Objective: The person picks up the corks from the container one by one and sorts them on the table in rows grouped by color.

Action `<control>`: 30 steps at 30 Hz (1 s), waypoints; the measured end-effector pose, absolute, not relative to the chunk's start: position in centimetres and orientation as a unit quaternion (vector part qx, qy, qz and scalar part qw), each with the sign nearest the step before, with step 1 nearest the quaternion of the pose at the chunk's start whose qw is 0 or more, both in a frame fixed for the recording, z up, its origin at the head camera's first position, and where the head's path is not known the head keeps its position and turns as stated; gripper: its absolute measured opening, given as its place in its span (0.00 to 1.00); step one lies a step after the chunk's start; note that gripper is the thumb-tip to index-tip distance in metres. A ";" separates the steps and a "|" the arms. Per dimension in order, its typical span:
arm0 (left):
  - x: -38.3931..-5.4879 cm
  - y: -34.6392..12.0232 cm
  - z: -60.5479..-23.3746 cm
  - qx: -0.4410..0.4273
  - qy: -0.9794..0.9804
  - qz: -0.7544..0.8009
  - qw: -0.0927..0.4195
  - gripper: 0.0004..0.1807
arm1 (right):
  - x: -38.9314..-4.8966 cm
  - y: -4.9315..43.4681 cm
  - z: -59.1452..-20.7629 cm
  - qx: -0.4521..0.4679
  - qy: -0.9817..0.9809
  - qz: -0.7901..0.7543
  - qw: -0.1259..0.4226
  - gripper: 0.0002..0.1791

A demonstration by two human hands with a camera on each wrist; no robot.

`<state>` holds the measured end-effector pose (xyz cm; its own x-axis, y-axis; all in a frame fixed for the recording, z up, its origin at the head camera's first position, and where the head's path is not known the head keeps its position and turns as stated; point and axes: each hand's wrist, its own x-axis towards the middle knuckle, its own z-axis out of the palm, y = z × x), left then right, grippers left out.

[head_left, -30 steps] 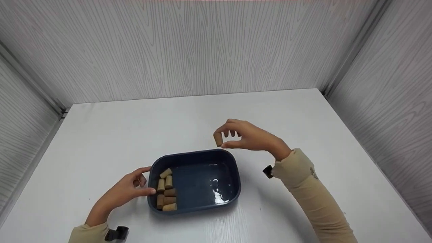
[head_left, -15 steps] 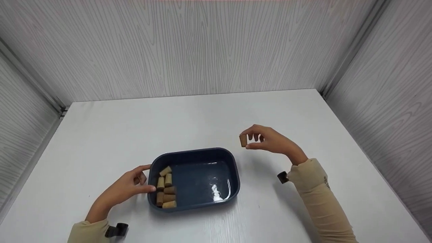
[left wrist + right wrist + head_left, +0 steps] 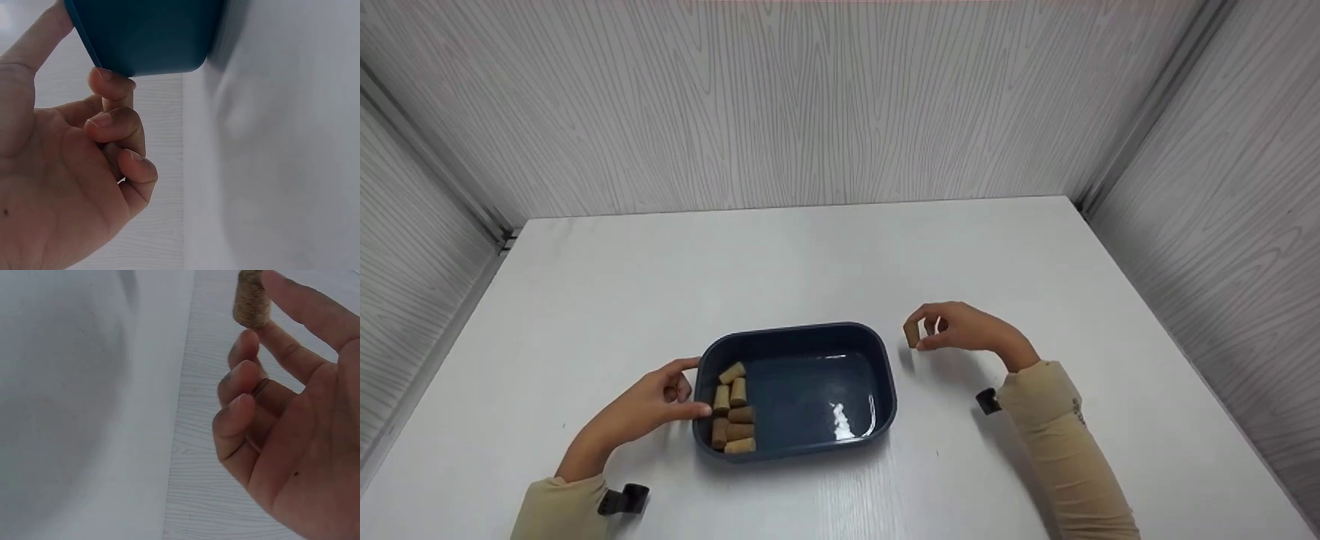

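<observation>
A dark blue rounded tray (image 3: 825, 451) sits on the white table, with several brown and tan corks (image 3: 738, 391) lying grouped along its left end. My left hand (image 3: 641, 409) holds the tray's left end, thumb over the rim and index finger at the far-left corner. In the left wrist view, the remaining fingers (image 3: 121, 121) curl beside the tray's blue wall (image 3: 149, 36). To the right of the tray, my right hand (image 3: 967, 328) pinches a single cork (image 3: 251, 301) upright between thumb and index finger, just above the table. Its other fingers bend loosely without touching the cork.
White wood-grain panels (image 3: 795, 105) stand behind the table (image 3: 780, 262) and on both sides. Each forearm has a beige sleeve (image 3: 1065, 442) and a small black wrist camera (image 3: 988, 401). Light glints off the tray's bare floor on the right.
With the cork pinched in it, my right hand has moved right from above the tray's far-right corner, then down toward the table. The left hand keeps its hold on the tray.
</observation>
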<state>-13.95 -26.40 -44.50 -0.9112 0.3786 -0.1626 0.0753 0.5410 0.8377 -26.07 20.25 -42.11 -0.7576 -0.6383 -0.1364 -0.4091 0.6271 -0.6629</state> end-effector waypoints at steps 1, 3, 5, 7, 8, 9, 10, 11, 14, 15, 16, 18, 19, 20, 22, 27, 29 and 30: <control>-14.0 -26.4 -44.5 0.133 0.862 0.461 0.165 0.39 | -26.1 20.1 -42.3 -0.292 0.884 -0.310 0.192 0.19; -14.0 -26.4 -44.5 0.131 0.862 0.460 0.166 0.40 | -26.1 19.9 -42.7 -0.285 0.884 -0.308 0.206 0.18; -14.2 -26.3 -44.5 0.134 0.861 0.461 0.167 0.41 | -26.0 19.8 -43.1 -0.277 0.884 -0.311 0.214 0.17; -14.3 -26.1 -44.6 0.139 0.859 0.463 0.171 0.41 | -25.8 19.8 -43.6 -0.267 0.886 -0.308 0.223 0.17; -14.4 -26.0 -44.6 0.142 0.858 0.463 0.173 0.42 | -25.8 19.9 -43.9 -0.263 0.886 -0.307 0.226 0.17; -14.4 -25.9 -44.5 0.143 0.856 0.465 0.174 0.42 | -25.8 20.0 -44.1 -0.258 0.888 -0.305 0.227 0.17; -14.4 -25.9 -44.5 0.146 0.855 0.465 0.176 0.42 | -25.8 20.1 -44.3 -0.254 0.889 -0.304 0.229 0.17; -14.4 -25.8 -44.5 0.145 0.855 0.465 0.176 0.42 | -25.9 20.2 -44.5 -0.252 0.890 -0.301 0.230 0.17; -14.4 -25.9 -44.3 0.143 0.855 0.466 0.176 0.43 | -26.1 20.3 -44.9 -0.245 0.891 -0.304 0.233 0.18; -14.3 -26.0 -44.3 0.141 0.855 0.467 0.177 0.43 | -26.2 20.3 -45.0 -0.245 0.890 -0.304 0.235 0.18; -14.2 -26.1 -44.4 0.140 0.855 0.468 0.177 0.43 | -26.2 20.2 -45.2 -0.245 0.889 -0.305 0.238 0.18; -14.0 -26.2 -44.5 0.139 0.853 0.471 0.176 0.43 | -26.1 20.2 -45.4 -0.242 0.889 -0.305 0.242 0.19; -13.9 -26.2 -44.7 0.139 0.853 0.471 0.176 0.43 | -26.1 20.2 -45.5 -0.243 0.888 -0.305 0.243 0.19; -13.8 -26.1 -44.8 0.136 0.853 0.472 0.177 0.43 | -26.0 20.2 -45.6 -0.242 0.888 -0.304 0.244 0.18; -13.7 -26.0 -45.2 0.135 0.852 0.473 0.180 0.42 | -25.9 20.3 -45.8 -0.243 0.888 -0.303 0.247 0.16; -13.6 -25.7 -45.8 0.130 0.851 0.475 0.184 0.41 | -25.5 20.9 -45.9 -0.238 0.889 -0.300 0.250 0.17; -13.5 -25.7 -45.9 0.130 0.852 0.474 0.179 0.42 | -25.4 21.0 -45.8 -0.238 0.891 -0.296 0.249 0.20; -13.5 -25.7 -45.9 0.131 0.852 0.475 0.178 0.42 | -25.5 21.1 -45.8 -0.238 0.891 -0.294 0.251 0.22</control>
<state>-13.49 -25.71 -45.88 -0.9028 0.3912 -0.1785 0.0540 0.5150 0.8555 -25.46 21.10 -45.77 -0.7610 -0.5720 -0.3063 -0.2771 0.7134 -0.6436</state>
